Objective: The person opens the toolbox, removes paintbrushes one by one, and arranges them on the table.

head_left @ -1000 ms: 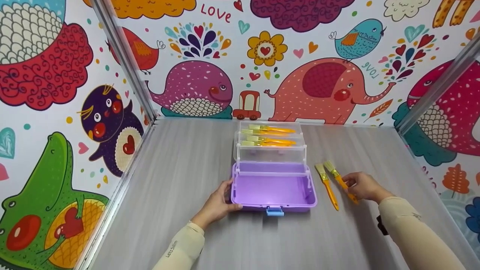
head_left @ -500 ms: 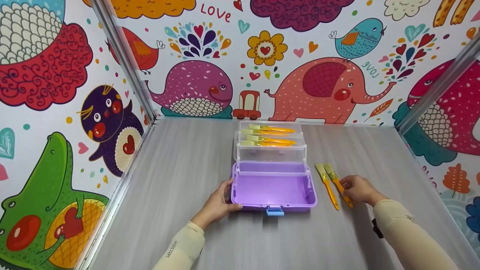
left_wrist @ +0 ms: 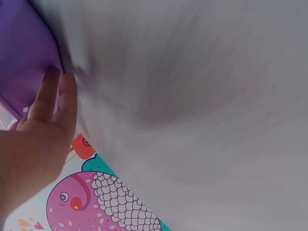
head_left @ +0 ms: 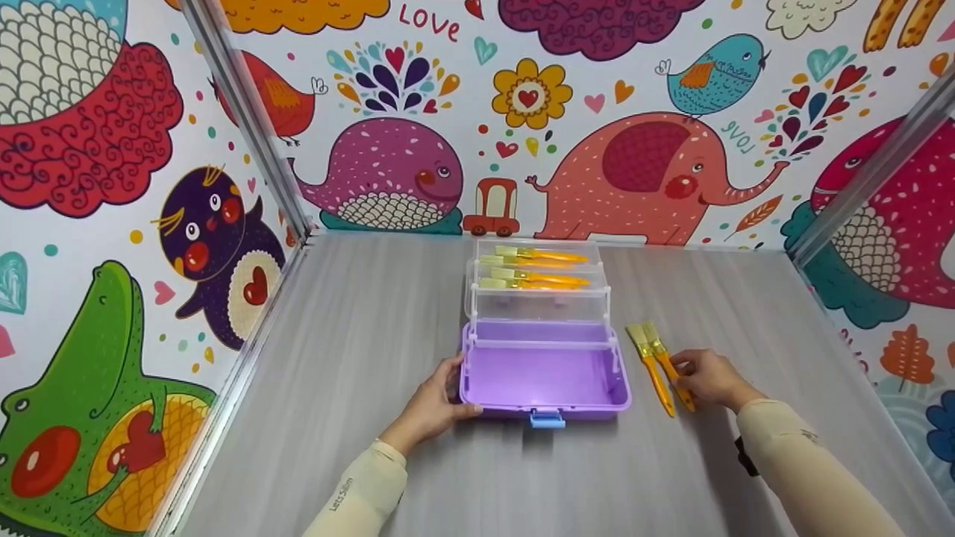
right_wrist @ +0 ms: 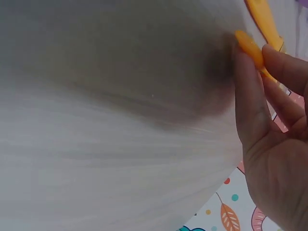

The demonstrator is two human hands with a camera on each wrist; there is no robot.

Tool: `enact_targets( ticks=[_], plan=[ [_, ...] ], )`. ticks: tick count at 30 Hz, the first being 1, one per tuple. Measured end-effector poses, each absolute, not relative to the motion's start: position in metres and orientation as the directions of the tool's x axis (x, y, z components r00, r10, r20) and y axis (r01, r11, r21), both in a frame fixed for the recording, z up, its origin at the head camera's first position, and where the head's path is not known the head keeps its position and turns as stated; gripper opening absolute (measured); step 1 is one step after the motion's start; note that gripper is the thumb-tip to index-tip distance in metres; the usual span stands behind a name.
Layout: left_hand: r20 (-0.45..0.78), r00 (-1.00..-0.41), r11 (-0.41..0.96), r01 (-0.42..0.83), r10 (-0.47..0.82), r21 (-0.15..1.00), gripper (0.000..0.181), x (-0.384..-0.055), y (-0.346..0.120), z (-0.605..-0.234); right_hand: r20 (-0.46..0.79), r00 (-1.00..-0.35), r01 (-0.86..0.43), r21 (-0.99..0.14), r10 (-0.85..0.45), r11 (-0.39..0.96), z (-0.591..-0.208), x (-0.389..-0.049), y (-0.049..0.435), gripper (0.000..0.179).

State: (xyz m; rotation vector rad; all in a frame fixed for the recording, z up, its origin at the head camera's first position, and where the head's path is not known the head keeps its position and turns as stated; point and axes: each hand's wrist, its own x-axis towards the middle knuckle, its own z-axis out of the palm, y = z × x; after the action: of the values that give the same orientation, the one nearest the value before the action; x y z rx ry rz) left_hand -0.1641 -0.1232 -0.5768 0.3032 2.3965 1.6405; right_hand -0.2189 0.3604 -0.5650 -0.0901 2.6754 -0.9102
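Observation:
My left hand (head_left: 431, 404) rests on the left front corner of an open purple storage box (head_left: 545, 377); its thumb lies by the front rim. In the left wrist view, straight fingers (left_wrist: 44, 98) touch the box's side wall. On the table right of the box, my right hand (head_left: 709, 377) pinches the orange handle of a flat paintbrush (head_left: 658, 347) between thumb and fingers, as the right wrist view of the handle (right_wrist: 250, 49) shows. A second paintbrush (head_left: 658, 382) lies close along its left side. Both brushes point their pale bristles away from me.
Clear tiered trays (head_left: 537, 306) fold out behind the box, holding several orange paintbrushes (head_left: 548, 283). A blue latch (head_left: 548, 419) hangs at the box's front. Cartoon-printed walls (head_left: 418, 171) enclose the grey table (head_left: 358, 313) at the back and sides.
My right hand has shifted left with its paintbrush, bringing it close beside the other brush. The left hand and the box look unmoved.

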Motion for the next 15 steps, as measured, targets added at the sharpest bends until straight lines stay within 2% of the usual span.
enact_targets(
  ticks=[15],
  plan=[
    [-0.025,-0.949,0.302,0.075,0.313,0.950,0.092,-0.1661,-0.1232,-0.5801,-0.223,-0.962,0.002,-0.585,-0.159,0.811,-0.5681,-0.2147,0.3564,0.042]
  ],
)
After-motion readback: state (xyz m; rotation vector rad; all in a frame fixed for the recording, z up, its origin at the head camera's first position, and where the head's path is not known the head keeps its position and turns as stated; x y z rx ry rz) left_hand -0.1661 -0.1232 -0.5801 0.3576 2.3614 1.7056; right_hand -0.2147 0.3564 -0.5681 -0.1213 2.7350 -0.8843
